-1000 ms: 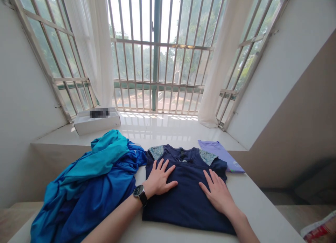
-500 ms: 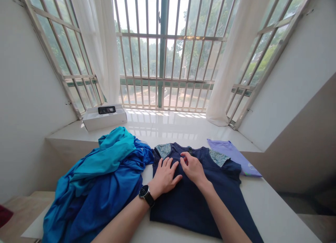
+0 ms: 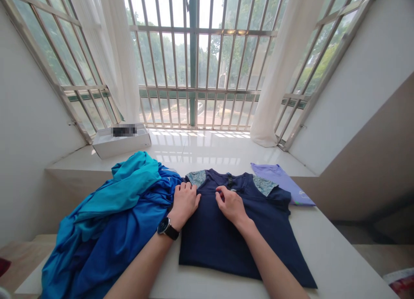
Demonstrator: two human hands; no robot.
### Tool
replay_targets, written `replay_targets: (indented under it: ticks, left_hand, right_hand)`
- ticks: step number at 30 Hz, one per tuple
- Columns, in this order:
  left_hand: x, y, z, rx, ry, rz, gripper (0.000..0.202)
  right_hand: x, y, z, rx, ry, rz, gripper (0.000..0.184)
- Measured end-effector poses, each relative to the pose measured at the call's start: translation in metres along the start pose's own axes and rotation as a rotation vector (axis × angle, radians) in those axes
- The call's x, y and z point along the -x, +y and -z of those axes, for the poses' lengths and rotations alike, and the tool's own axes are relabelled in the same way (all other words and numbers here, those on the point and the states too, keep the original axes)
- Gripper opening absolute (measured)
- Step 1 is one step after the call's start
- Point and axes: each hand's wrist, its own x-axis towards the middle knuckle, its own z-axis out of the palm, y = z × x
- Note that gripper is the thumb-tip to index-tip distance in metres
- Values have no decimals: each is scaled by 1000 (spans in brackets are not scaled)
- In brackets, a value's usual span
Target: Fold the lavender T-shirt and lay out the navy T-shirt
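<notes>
A folded navy shirt with patterned teal shoulder patches lies flat on the white table in front of me. My left hand, with a black watch on its wrist, grips the shirt's upper left edge by the shoulder, fingers curled. Near the collar, my right hand pinches the navy fabric with bent fingers.
A heap of bright blue and teal clothes lies on the table's left side. A folded lilac garment rests at the back right. A white box sits on the windowsill before the barred window and white curtains.
My hands lay flat and apart on the shirt a second ago. Both moved up toward the collar and curled onto the fabric; the left slid to the shirt's left shoulder edge.
</notes>
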Motion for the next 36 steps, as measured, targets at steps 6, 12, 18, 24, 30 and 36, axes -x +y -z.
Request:
replay_targets:
  ticks: [6,12,18,24,30,36]
  left_hand:
    - [-3,-1,6,-12,-64,36,25]
    - [-1,-4,9,140,-108,67,16]
    - [-4,-6,11,558,-78,82,14]
    - [-8,-1,10,1080,-53,50,22]
    - [-2,9,4,1323,-153,-17,37]
    - [0,12,2,1243,-123,-8,49]
  right_hand:
    - [3,0,0,-1,-7,25,19]
    - [2,0,0,-64,-7,38,19]
    - [1,-5,2,-465,-117,72,27]
    - [2,-8,-1,-839,-287,38,50]
    - [2,-4,-4,-797,-278,41,48]
    - [1,-2,-2,-756,-267,-9,34]
